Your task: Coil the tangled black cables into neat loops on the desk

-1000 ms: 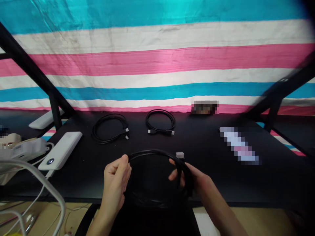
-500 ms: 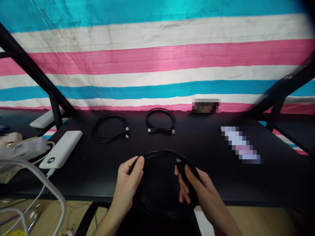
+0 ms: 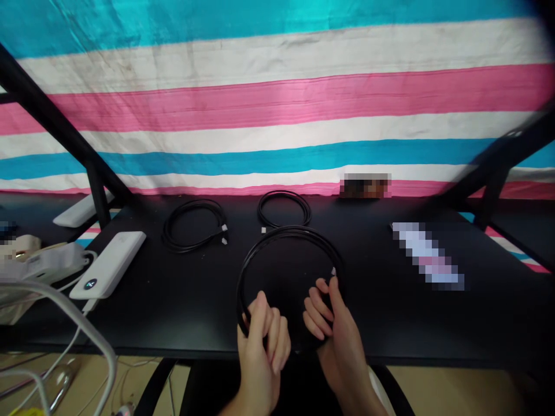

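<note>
Between my hands a black cable (image 3: 289, 231) is held up as a large loop over the front of the desk. My left hand (image 3: 264, 335) grips the loop's lower left, its fingers curled round the strands. My right hand (image 3: 332, 315) is closed on the right side, with a light metal plug (image 3: 333, 271) showing just above the thumb. The lower part of the loop is hidden behind the hands. Behind it lies a smaller coiled black cable (image 3: 284, 192), partly covered by the loop. Another coiled black cable (image 3: 193, 202) lies to the left, two metal plugs at its right side.
A white power bank (image 3: 115, 263) with a round display lies left on the black desk (image 3: 173, 312), a white cable plugged in. A power strip (image 3: 52, 263) sits further left. A blurred flat object (image 3: 427, 254) lies right. Black frame bars and a striped sheet (image 3: 277, 98) stand behind.
My left hand has moved right and down along the cable. The loop has risen and tilted towards the back, now covering part of the coil behind it. The right hand has turned.
</note>
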Demonstrator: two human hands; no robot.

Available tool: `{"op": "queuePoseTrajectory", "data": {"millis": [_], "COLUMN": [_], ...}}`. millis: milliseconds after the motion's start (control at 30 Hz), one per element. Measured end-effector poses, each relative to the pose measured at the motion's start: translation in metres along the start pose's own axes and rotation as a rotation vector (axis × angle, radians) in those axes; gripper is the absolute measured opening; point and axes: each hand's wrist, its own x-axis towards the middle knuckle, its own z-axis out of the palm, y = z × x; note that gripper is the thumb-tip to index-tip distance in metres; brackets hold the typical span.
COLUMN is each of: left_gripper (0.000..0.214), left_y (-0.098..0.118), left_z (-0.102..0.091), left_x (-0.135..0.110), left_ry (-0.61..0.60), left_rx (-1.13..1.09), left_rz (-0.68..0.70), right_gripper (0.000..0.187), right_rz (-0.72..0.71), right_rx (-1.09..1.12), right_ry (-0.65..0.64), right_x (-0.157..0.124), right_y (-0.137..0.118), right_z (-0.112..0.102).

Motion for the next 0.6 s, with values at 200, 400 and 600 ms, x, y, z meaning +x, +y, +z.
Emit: {"op": "queuePoseTrajectory", "data": {"millis": [200, 400, 600], "left_gripper": [0.058, 0.062, 0.060], "left_y": [0.022, 0.019, 0.025], "left_z": [-0.008, -0.009, -0.009], "left_x": [0.014, 0.010, 0.013], "left_ry": [-0.002, 0.127, 0.116], "left_rx": [-0.107, -0.193, -0.211], "left_rz": [-0.109, -0.054, -0.048], "right_gripper": [0.045, 0.047, 0.037], "right_rz": [0.019, 0.042, -0.147], "right_rx": [-0.229, -0.412, -0.845], "right_ry": [-0.187, -0.219, -0.282], "right_x": [0.001, 0.001, 0.005], "right_y": [-0.004, -0.004, -0.016], "right_z": [-0.010, -0.016, -0.021]}}
